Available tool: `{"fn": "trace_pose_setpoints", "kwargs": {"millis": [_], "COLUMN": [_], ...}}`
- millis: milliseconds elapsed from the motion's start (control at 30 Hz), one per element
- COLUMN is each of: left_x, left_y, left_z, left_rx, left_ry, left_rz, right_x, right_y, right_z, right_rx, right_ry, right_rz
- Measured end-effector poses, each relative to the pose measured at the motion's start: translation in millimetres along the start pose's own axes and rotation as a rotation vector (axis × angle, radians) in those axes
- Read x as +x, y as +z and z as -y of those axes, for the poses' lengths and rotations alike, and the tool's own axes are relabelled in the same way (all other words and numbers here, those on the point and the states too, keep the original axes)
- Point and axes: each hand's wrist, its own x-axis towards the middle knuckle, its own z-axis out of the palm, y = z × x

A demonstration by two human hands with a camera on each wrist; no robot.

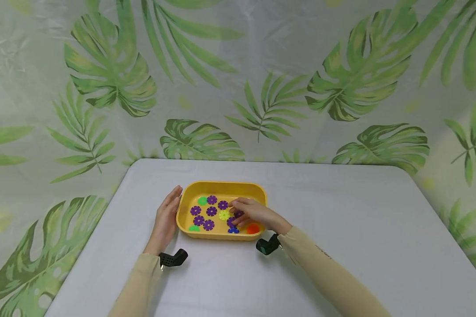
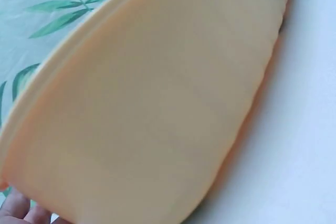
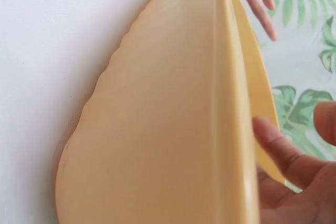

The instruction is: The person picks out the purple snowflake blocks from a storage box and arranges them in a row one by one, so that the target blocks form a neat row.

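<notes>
A yellow plastic tray point(image 1: 218, 237) holds several small notched discs, mostly purple ones point(image 1: 211, 211). Among them lie a yellow disc point(image 1: 224, 215), a blue disc point(image 1: 233, 230), green pieces point(image 1: 202, 200) and an orange-red piece point(image 1: 253, 228). Along the tray's left end my left hand point(image 1: 166, 222) stands with its fingers straight, against or very near the wall. My right hand point(image 1: 258, 213) reaches over the right end, fingers loosely bent down among the purple discs. In the right wrist view its thumb and fingers point(image 3: 294, 163) are apart; the tray wall hides the fingertips' contact.
The tray stands on a table with a white cover point(image 1: 341, 211). Behind it hangs a leaf-patterned sheet point(image 1: 269, 105). Each wrist wears a black camera point(image 1: 267, 245).
</notes>
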Motion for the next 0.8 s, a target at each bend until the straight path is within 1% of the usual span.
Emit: {"fn": "trace_pose_setpoints", "kwargs": {"millis": [100, 233, 367, 433, 567, 700, 800], "left_x": [0.3, -1.0, -2.9, -3.4, -3.1, -2.4, -1.9], "left_y": [1.6, 1.3, -0.2, -1.2, -2.2, -3.0, -3.7], "left_z": [6.7, 12.1, 14.6, 15.3, 16.5, 17.6, 18.7], "left_rx": [0.015, 0.030, 0.038, 0.049, 0.038, 0.032, 0.033], "left_ry": [-0.006, -0.019, -0.037, -0.037, -0.036, -0.039, -0.041], "left_rz": [0.010, 0.013, 0.009, 0.014, 0.030, 0.036, 0.040], "right_x": [4.1, 8.2, 11.1, 12.6, 15.7, 18.6, 20.1], "right_y": [5.9, 11.5, 14.0, 14.7, 15.6, 18.0, 20.2], "right_z": [-0.3, -2.4, -4.2, -4.9, -6.4, -7.7, -8.1], "right_rx": [-0.029, -0.042, -0.049, -0.058, -0.083, -0.130, -0.174], "right_ry": [0.061, 0.114, 0.123, 0.124, 0.142, 0.149, 0.144], "right_rz": [-0.023, -0.052, -0.077, -0.090, -0.120, -0.153, -0.195]}}
